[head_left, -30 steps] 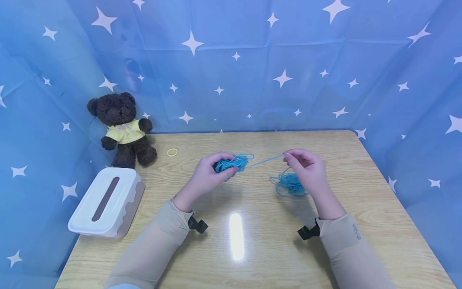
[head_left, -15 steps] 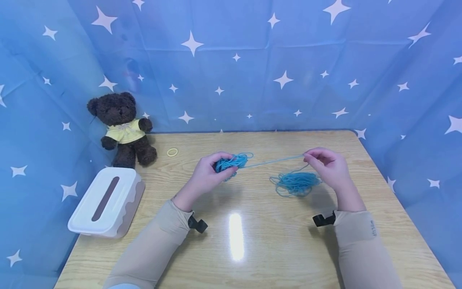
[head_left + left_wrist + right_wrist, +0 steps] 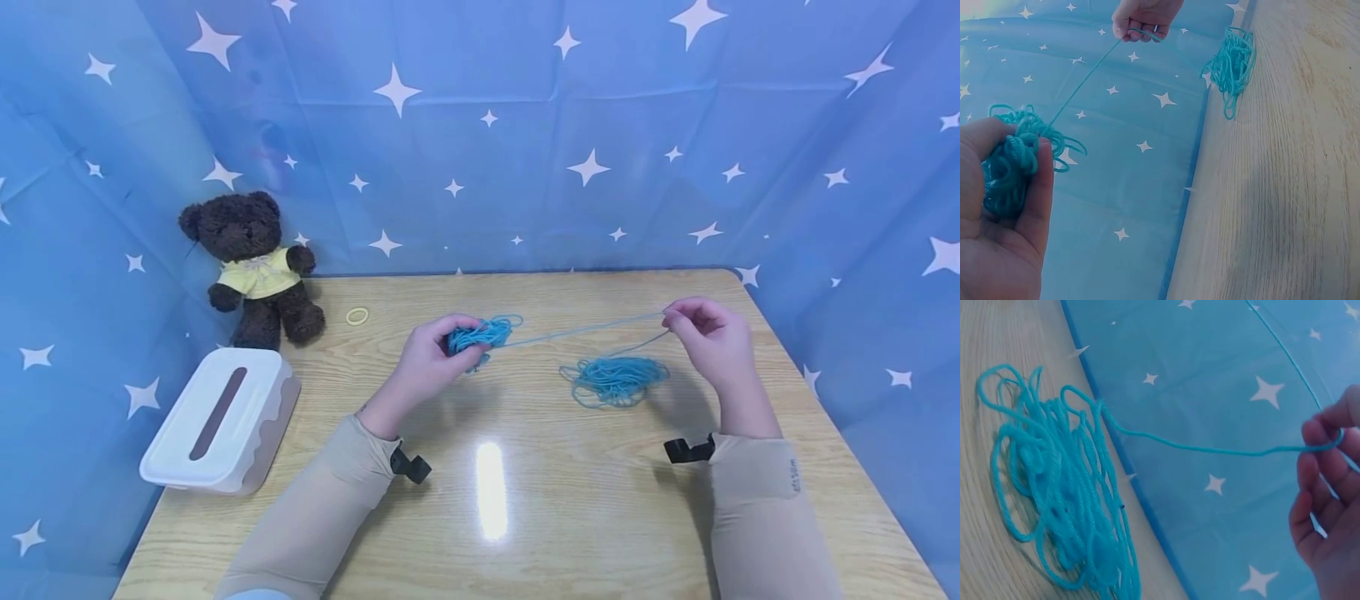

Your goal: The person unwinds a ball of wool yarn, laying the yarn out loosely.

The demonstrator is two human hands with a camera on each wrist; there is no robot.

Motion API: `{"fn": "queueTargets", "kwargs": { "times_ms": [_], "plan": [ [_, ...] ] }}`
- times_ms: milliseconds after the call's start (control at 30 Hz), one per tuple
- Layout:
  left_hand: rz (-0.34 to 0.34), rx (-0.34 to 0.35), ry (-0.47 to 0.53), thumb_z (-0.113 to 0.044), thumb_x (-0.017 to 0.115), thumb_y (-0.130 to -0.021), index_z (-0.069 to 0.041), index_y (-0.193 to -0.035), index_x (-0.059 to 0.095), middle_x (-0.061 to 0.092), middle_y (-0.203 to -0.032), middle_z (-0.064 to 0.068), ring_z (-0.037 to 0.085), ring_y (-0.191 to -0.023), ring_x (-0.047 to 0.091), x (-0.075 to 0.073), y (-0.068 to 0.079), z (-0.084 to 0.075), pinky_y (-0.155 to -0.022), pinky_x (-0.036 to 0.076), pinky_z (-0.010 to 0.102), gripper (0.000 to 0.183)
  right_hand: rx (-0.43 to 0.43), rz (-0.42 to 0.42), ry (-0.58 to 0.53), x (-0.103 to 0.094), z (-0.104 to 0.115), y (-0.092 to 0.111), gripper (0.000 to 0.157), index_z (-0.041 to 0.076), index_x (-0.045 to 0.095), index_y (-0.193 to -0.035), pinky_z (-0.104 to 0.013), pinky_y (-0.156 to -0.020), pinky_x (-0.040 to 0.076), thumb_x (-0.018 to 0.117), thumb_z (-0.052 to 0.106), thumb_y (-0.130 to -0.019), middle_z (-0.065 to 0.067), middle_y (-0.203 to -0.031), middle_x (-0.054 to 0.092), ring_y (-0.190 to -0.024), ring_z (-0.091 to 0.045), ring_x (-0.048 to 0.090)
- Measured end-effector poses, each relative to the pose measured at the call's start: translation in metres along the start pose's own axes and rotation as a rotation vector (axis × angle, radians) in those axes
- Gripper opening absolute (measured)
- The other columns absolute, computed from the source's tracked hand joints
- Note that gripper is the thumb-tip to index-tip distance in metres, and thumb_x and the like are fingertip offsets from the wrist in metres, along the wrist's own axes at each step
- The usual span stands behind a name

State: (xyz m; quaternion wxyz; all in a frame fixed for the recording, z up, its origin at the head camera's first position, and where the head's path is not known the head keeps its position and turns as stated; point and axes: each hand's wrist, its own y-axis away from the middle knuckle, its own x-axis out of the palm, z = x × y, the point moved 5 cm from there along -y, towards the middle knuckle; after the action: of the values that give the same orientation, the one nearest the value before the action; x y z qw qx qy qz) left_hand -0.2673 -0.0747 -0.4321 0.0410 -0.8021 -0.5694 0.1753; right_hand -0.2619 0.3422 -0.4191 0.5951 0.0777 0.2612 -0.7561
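Person's left hand (image 3: 429,358) is wrapped around a messy blue yarn bundle (image 3: 480,335), a bit left of center in the head view, fingers and thumb curled on it. A strand (image 3: 1229,451) runs pretty straight over to the right hand (image 3: 711,340), right of center, fingers pinching it, then dips back to a loose yarn pile (image 3: 617,381) on the desk (image 3: 420,542). Over on the left: teddy bear (image 3: 257,273), lidded box (image 3: 183,425) below it, little yellow ring (image 3: 357,323) near the bear.
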Motion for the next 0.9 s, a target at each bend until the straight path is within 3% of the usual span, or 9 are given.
{"fn": "queueTargets", "kwargs": {
  "times_ms": [200,333,467,567,667,767,900],
  "plan": [
    [-0.014,0.006,-0.004,-0.008,0.077,-0.100,-0.005,-0.125,0.076,0.080,-0.115,0.019,0.013,-0.083,0.077,-0.001,0.000,0.000,-0.066,0.064,0.027,0.025,0.046,-0.079,0.077,-0.007,-0.005,-0.004,0.020,0.005,0.077,-0.108,-0.012,-0.067,0.050,0.067,0.021,-0.107,0.032,-0.084,0.069,-0.080,0.005,0.064],
    [-0.027,0.018,-0.017,-0.007,0.078,-0.099,-0.005,-0.123,0.077,0.080,-0.117,0.018,0.014,-0.085,0.076,-0.002,0.000,-0.001,-0.069,0.065,0.027,0.024,0.043,-0.047,0.153,-0.014,-0.006,-0.005,0.022,0.006,0.077,-0.110,-0.012,-0.065,0.049,0.067,0.026,-0.107,0.034,-0.085,0.068,-0.078,0.007,0.062],
    [-0.024,0.028,-0.011,-0.005,0.078,-0.098,-0.004,-0.122,0.076,0.079,-0.118,0.019,0.017,-0.088,0.076,-0.001,-0.001,-0.001,-0.073,0.066,0.027,0.024,0.074,0.151,0.318,-0.020,-0.010,-0.004,0.030,0.008,0.078,-0.119,-0.018,-0.070,0.052,0.068,0.035,-0.109,0.016,-0.098,0.078,-0.086,0.000,0.065],
    [-0.003,0.017,-0.007,-0.006,0.078,-0.098,-0.005,-0.121,0.076,0.078,-0.120,0.018,0.018,-0.092,0.075,0.001,-0.001,0.001,-0.076,0.066,0.027,0.023,0.132,0.392,0.448,-0.014,-0.019,-0.001,0.043,0.011,0.076,-0.131,-0.035,-0.083,0.058,0.063,0.046,-0.111,-0.008,-0.119,0.079,-0.104,-0.018,0.071],
    [0.021,-0.002,-0.001,-0.008,0.079,-0.098,-0.007,-0.120,0.076,0.078,-0.122,0.017,0.019,-0.096,0.075,0.004,0.000,0.003,-0.078,0.066,0.027,0.022,0.176,0.570,0.528,0.000,-0.023,0.003,0.050,0.012,0.072,-0.141,-0.057,-0.097,0.058,0.059,0.051,-0.112,-0.022,-0.139,0.072,-0.122,-0.040,0.069],
    [0.032,-0.003,0.002,-0.008,0.079,-0.098,-0.008,-0.119,0.076,0.077,-0.123,0.016,0.021,-0.096,0.074,0.005,0.001,0.002,-0.077,0.066,0.027,0.022,0.134,0.652,0.580,0.020,-0.011,0.007,0.045,0.011,0.068,-0.146,-0.073,-0.109,0.050,0.062,0.040,-0.112,-0.029,-0.152,0.063,-0.138,-0.054,0.058],
    [0.036,0.013,-0.015,-0.007,0.080,-0.098,-0.008,-0.123,0.073,0.077,-0.123,0.016,0.020,-0.097,0.074,0.007,0.000,0.000,-0.077,0.065,0.027,0.026,-0.033,0.685,0.524,0.054,0.027,0.020,0.051,0.008,0.060,-0.155,-0.075,-0.118,0.044,0.067,0.026,-0.109,-0.028,-0.163,0.054,-0.147,-0.056,0.052]
  ]
}}
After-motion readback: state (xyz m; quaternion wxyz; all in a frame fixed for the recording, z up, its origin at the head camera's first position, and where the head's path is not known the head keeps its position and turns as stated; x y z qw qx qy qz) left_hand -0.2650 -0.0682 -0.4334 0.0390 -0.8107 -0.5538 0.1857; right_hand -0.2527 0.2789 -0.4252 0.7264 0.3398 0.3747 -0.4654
